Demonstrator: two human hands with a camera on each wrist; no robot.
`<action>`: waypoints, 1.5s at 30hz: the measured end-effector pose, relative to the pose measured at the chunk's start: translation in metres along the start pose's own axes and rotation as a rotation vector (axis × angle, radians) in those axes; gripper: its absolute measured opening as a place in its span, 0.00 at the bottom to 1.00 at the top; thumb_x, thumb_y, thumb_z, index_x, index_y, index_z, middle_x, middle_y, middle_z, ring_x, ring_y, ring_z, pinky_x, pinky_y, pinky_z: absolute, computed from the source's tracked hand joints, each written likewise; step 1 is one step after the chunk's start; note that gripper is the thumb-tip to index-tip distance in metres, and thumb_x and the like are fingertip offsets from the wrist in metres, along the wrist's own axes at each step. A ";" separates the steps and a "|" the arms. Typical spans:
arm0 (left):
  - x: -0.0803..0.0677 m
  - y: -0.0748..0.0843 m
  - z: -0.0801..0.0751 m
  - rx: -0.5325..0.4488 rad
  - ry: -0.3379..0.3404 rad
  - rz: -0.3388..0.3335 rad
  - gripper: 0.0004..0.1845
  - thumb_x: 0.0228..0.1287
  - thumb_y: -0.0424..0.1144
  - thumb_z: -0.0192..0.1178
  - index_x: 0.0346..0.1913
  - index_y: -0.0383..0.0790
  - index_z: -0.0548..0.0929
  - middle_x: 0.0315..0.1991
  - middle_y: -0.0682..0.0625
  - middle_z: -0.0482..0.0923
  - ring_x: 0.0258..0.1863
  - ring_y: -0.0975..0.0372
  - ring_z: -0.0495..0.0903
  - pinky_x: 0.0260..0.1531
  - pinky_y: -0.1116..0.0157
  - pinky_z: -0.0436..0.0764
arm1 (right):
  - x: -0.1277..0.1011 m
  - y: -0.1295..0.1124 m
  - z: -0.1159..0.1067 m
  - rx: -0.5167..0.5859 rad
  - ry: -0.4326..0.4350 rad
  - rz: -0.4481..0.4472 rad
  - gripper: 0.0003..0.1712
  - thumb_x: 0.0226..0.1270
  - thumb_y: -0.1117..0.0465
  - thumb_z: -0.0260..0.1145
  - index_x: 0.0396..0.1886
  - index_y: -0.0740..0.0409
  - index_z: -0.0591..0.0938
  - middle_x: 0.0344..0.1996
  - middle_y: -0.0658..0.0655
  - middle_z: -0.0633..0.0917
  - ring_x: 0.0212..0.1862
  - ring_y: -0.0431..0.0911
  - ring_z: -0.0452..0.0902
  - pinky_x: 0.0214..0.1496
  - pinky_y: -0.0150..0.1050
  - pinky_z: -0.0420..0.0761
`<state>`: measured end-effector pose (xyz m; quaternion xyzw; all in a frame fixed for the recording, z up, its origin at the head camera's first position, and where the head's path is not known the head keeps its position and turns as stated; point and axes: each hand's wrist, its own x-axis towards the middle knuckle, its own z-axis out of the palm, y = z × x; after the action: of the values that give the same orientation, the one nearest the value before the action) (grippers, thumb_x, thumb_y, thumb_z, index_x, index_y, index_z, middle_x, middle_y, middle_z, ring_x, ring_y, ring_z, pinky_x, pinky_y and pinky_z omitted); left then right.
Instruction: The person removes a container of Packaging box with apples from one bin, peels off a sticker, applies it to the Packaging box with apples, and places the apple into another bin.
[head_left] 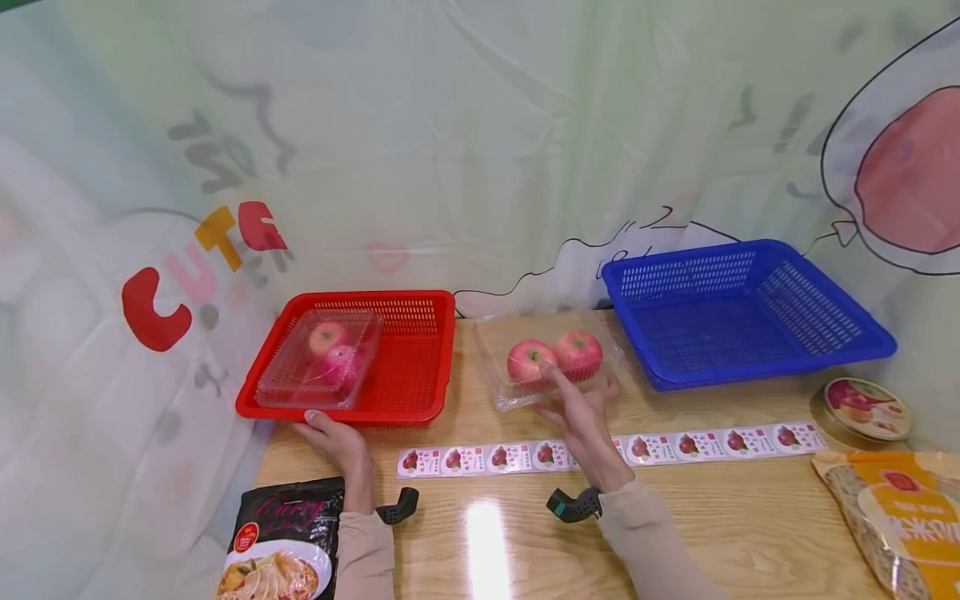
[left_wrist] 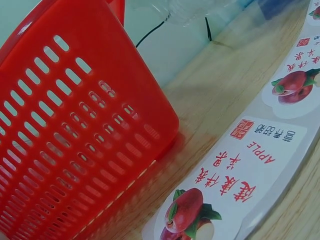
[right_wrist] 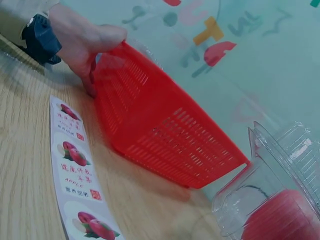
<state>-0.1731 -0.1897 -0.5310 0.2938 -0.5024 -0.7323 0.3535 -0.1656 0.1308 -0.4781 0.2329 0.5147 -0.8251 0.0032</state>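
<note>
My left hand (head_left: 339, 447) grips the front rim of a red plastic basket (head_left: 408, 377), its thumb over the edge, as the right wrist view shows. Inside, on the left, lies a clear plastic box (head_left: 276, 382) with apples (head_left: 327, 337). In my right hand (head_left: 583, 421) is another clear plastic box (head_left: 495, 333), held by its front side between thumb and fingers, with two apples (head_left: 579, 354) in it. Part of this box also shows in the right wrist view, at lower right. Beneath the hand, a strip of apple stickers (head_left: 498, 457) runs across the table.
A blue plastic basket (head_left: 720, 321) stands at the back right. Near it is a round tin (head_left: 868, 408), with an orange-yellow food bag (head_left: 900, 517) at the right front. A black food packet (head_left: 288, 533) lies at the left front. A printed curtain (head_left: 450, 167) hangs behind.
</note>
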 end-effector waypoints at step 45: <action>-0.006 0.016 0.005 0.216 0.125 -0.110 0.33 0.86 0.56 0.38 0.74 0.29 0.64 0.71 0.34 0.70 0.71 0.45 0.69 0.80 0.53 0.62 | -0.010 0.010 -0.014 -0.200 0.037 0.155 0.74 0.72 0.40 0.71 0.82 0.55 0.20 0.63 0.69 0.70 0.55 0.53 0.87 0.59 0.46 0.88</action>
<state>-0.1701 -0.1858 -0.5141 0.4023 -0.5384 -0.6726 0.3097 -0.1484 0.1358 -0.4881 0.2857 0.5747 -0.7626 0.0808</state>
